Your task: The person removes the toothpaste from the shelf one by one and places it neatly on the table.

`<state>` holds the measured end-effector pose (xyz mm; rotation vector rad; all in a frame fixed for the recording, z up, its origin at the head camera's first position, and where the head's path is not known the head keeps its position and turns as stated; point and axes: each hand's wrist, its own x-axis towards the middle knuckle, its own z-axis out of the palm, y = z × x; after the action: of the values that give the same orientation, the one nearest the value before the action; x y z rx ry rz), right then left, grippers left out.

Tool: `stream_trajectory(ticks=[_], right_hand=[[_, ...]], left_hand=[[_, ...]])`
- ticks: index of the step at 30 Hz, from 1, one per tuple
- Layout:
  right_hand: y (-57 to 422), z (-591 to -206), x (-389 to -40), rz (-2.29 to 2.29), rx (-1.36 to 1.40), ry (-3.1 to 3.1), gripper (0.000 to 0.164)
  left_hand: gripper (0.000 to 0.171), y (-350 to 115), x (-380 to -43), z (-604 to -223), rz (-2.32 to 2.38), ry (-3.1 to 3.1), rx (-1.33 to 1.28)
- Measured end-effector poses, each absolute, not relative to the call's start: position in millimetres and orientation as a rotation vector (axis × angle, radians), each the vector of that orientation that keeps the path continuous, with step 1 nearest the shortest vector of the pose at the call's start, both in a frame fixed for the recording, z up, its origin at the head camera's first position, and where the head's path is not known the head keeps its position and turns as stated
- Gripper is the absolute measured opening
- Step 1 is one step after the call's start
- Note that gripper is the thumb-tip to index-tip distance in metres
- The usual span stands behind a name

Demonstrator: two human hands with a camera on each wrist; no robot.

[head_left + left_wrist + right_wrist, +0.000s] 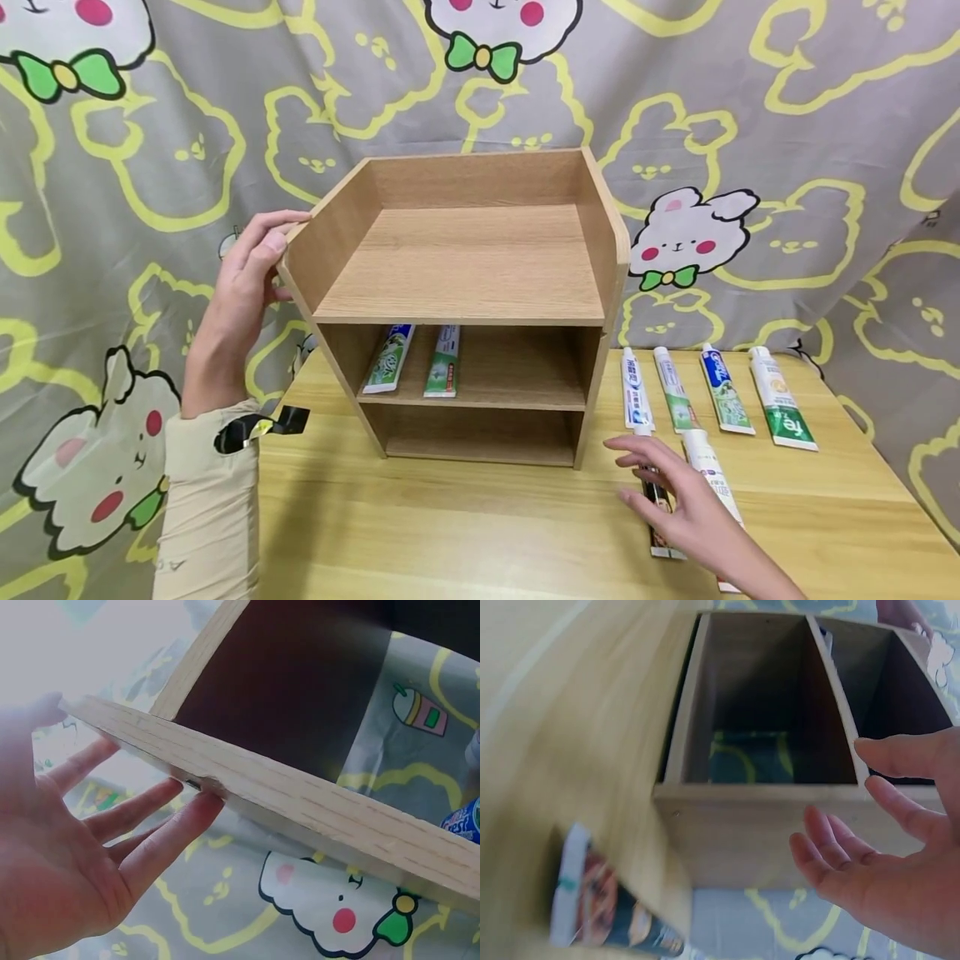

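Note:
My left hand (pixel 243 279) grips the left side panel of a wooden desk shelf (pixel 465 262), thumb near its front edge and fingers on the outer face. In the left wrist view the fingertips touch the panel's edge (pixel 300 791). Two toothpaste tubes, a blue-green one (pixel 390 362) and a green-white one (pixel 442 367), lie on the middle level at its left. My right hand (pixel 686 508) hovers, fingers spread and holding nothing, over a dark toothpaste tube (pixel 666 550) and a white tube (pixel 708 467), partly covering both. The dark tube (pixel 604 900) lies apart from that hand in the right wrist view.
Behind the right hand, several tubes lie in a row on the wooden table (pixel 450 533): a white-blue one (pixel 636 392), a green one (pixel 675 392), a blue-green one (pixel 726 392) and a white-green one (pixel 780 400). A patterned grey curtain (pixel 525 108) hangs behind the shelf.

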<state>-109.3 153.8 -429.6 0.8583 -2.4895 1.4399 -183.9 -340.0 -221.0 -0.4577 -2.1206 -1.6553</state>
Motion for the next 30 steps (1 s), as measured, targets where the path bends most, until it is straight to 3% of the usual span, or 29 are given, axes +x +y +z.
stream_trajectory(ticks=[11,30], right_hand=[[110.5,-411.6,-117.5,1.423,0.977,-2.363,0.059],[44.6,-371.1,-149.5,1.542,1.048,-2.229,0.048]], left_hand=[[0.038,-341.9,-188.5,-218.6,-1.697,-2.093,-0.483],[0.038,-340.9,-191.8,-221.9,-1.694,-2.057,-0.483]])
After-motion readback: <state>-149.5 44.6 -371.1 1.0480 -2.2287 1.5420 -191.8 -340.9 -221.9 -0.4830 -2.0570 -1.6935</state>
